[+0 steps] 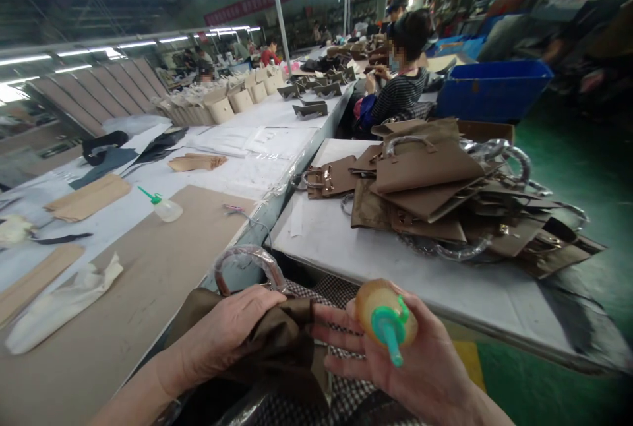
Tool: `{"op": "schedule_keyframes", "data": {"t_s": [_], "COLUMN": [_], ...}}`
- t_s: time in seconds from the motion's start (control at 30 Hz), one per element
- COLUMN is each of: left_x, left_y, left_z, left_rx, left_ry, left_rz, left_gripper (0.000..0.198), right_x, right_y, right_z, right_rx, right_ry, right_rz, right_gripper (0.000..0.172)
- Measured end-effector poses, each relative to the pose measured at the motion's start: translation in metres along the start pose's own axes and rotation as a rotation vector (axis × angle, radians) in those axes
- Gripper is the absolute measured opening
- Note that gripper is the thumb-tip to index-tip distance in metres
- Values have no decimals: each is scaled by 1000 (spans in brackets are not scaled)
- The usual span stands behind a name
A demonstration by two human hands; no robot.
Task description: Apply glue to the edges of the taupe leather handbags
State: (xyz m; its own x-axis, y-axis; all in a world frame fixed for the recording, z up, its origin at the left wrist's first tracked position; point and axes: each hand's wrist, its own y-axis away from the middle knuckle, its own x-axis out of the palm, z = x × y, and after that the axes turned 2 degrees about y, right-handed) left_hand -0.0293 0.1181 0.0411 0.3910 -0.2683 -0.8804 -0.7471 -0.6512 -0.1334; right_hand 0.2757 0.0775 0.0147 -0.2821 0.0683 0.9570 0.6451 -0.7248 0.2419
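Note:
My left hand (230,324) is closed over the edge of a dark brown handbag (281,347) on my lap, its thin lining fabric bunched by the fingers. One plastic-wrapped handle (247,258) arches up behind the wrist. In my right hand (410,373), a small amber squeeze bottle (372,301) with a green nozzle is gripped between thumb and palm, the nozzle pointing toward me. The other fingers of that hand stretch out to the left and reach the bag's fabric. The bag's lower part is partly hidden by my forearm.
Brown handbags (430,169) are piled on the white table (326,241) to the right. The left bench holds a second green-tipped bottle (168,208), tan pieces (91,195) and a white cloth (64,307). A masked co-worker (403,83) sits ahead near a blue bin (494,90).

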Motion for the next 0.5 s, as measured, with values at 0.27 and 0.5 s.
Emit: {"op": "schedule_keyframes", "data": {"t_s": [0.27, 0.5], "left_x": [-1, 5], "left_y": [1, 4], "left_z": [-5, -6], "left_rx": [-133, -238], "left_ry": [45, 186], "left_rz": [-134, -50], "left_gripper": [29, 35], "right_x": [-7, 3], "right_y": [-5, -22], "right_z": [-16, -19], "right_rx": [72, 48], "right_ry": [0, -29], "right_rz": [-160, -124], "right_gripper": [43, 34]}}
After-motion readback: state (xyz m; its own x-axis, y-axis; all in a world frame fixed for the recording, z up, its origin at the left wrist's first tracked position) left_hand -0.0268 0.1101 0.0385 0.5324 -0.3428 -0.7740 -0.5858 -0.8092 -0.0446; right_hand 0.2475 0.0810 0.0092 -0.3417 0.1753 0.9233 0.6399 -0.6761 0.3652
